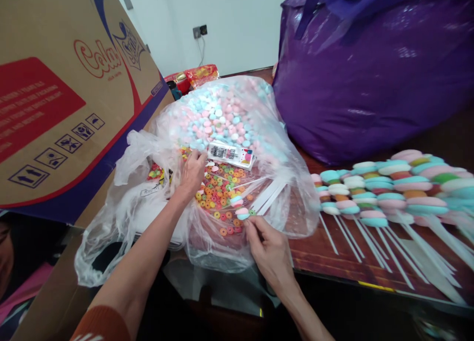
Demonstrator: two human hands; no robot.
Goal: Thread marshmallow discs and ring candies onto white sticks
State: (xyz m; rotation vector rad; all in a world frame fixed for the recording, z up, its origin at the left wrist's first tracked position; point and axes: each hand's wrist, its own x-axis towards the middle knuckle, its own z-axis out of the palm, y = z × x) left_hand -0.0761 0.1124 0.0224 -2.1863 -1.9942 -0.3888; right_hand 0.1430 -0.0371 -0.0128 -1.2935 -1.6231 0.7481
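Note:
My right hand [269, 249] pinches the lower end of a marshmallow skewer [242, 213], which carries pink, white and blue marshmallows and a green ring candy. My left hand [192, 174] reaches into the clear plastic bags, its fingers curled together beside a stack of printed labels [231, 154]. What its fingertips hold, if anything, is hidden. Below the labels spread many orange, yellow and red ring candies [218, 192]. Behind them a large clear bag holds pink, blue and white marshmallows [225, 113]. White sticks [272, 195] lie on the plastic to the right.
Finished-looking marshmallow skewers [374, 197] lie in rows on the dark wooden table [322, 254] at right. A large purple bag [363, 79] stands behind them. At left leans a printed cardboard box [74, 99]. Red packets [202, 75] sit at the back.

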